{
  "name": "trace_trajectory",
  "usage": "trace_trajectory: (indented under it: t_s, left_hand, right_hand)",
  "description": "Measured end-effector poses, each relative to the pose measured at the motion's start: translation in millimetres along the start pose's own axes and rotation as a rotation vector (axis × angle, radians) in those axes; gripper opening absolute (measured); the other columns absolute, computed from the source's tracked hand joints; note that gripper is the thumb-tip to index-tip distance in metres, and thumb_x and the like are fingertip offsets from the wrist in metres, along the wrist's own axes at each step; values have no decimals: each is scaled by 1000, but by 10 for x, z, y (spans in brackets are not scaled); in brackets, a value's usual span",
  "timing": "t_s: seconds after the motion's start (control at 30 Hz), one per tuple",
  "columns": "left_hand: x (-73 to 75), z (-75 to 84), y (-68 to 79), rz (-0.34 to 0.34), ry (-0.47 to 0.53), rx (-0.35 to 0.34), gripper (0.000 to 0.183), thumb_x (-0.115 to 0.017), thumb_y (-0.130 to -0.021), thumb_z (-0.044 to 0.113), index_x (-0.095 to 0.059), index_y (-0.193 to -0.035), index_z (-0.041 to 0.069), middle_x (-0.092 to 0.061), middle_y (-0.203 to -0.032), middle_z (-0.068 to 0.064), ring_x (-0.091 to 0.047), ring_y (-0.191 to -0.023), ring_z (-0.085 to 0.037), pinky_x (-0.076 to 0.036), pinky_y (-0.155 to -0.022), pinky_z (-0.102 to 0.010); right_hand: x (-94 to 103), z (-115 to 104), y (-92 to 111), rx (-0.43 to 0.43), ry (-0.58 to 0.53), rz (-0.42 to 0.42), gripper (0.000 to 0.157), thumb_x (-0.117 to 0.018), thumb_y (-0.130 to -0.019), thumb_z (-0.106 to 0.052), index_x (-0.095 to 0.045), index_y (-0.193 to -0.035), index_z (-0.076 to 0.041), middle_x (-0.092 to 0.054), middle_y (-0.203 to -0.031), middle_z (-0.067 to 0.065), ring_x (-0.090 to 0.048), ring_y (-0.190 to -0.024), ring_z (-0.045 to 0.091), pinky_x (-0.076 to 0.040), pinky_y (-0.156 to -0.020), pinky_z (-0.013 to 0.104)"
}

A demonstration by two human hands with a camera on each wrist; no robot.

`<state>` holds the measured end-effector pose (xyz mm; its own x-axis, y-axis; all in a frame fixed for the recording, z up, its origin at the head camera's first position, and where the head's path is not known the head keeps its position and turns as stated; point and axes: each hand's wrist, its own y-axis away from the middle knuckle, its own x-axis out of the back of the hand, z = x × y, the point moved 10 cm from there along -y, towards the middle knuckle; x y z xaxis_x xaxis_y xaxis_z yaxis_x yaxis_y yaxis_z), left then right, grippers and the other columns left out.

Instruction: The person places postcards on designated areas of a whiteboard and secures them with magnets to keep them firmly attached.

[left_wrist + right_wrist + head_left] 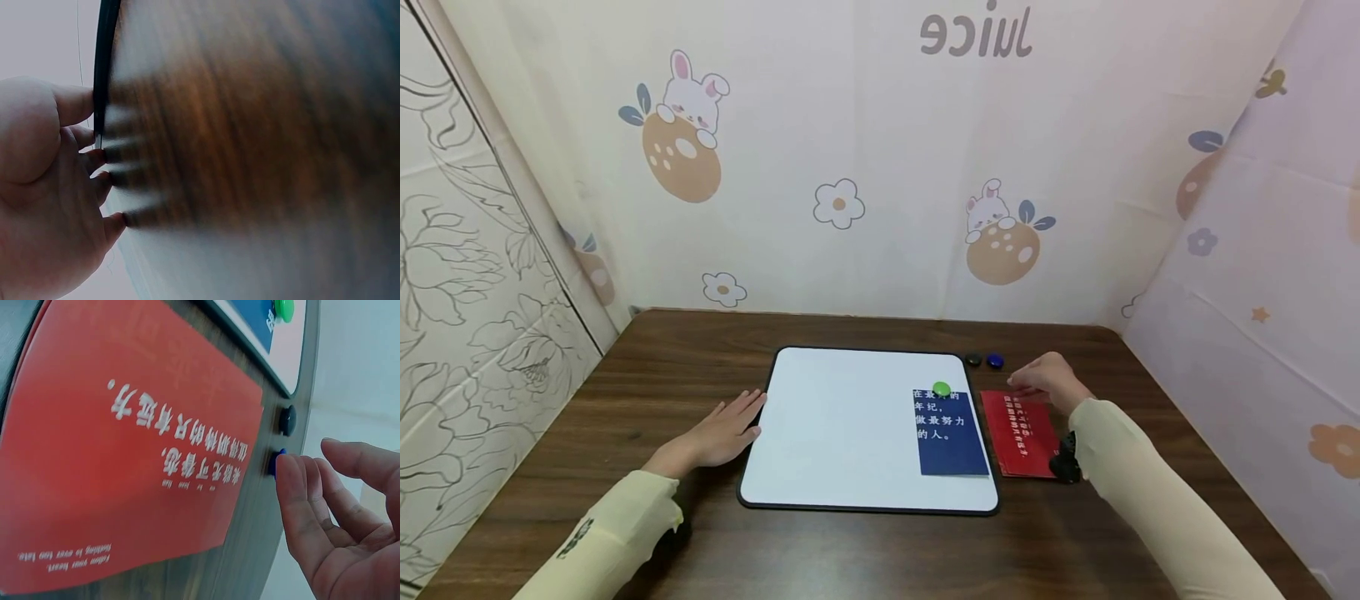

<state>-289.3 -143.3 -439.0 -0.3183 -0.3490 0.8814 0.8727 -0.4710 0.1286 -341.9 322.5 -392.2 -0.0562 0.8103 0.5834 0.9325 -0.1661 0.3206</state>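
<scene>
A whiteboard [835,425] with a black rim lies flat on the table. My left hand [722,433] rests at its left edge, fingers extended; in the left wrist view the fingertips [114,220] touch the rim and tabletop. On the board's right side is a dark blue card [953,457] with white writing, a green round magnet [942,389] at its top. Just right of the board lie red cards [1017,437], at least two stacked. Above their far end hovers my right hand [1052,382], thumb and bent fingers apart, holding nothing.
A black magnet [973,359] and a blue magnet [995,361] lie beyond the red cards, near the board's far right corner. Brown wood tabletop [820,554] surrounds the board. A printed curtain [880,258] hangs behind the table and along its right side.
</scene>
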Motion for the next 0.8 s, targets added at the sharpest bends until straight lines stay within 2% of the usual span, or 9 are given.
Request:
trace_trajectory:
  t_s: [0.3, 0.53, 0.8]
  left_hand:
    - [-5, -20, 5, -2, -6, 7, 57, -43, -101, 19, -22, -148, -5, -18, -153, -27, -11, -141, -44, -6, -108, -63]
    - [4, 23, -2, -1, 0, -1, 56, -43, -101, 18, -23, -148, -6, -18, -152, -28, -11, -140, -44, -7, -108, -63]
    - [-22, 13, 0, 3, -7, -2, 56, -44, -101, 18, -23, -147, -7, -18, -152, -29, -11, -140, -45, -7, -107, -64]
  right_hand:
    - [113, 178, 14, -62, -5, 37, 22, -63, -89, -6, -62, -102, 12, -66, -87, 18, -67, -77, 27, -55, -76, 40]
    - [183, 324, 52, -67, 46, 45, 25, -64, -87, -4, -61, -104, 15, -66, -88, 20, -66, -75, 26, -56, -71, 39]
    - [235, 491, 88, -87, 127, 91, 27, -69, -85, -10, -63, -98, 13, -63, -87, 20, -60, -73, 26, -56, -65, 35]
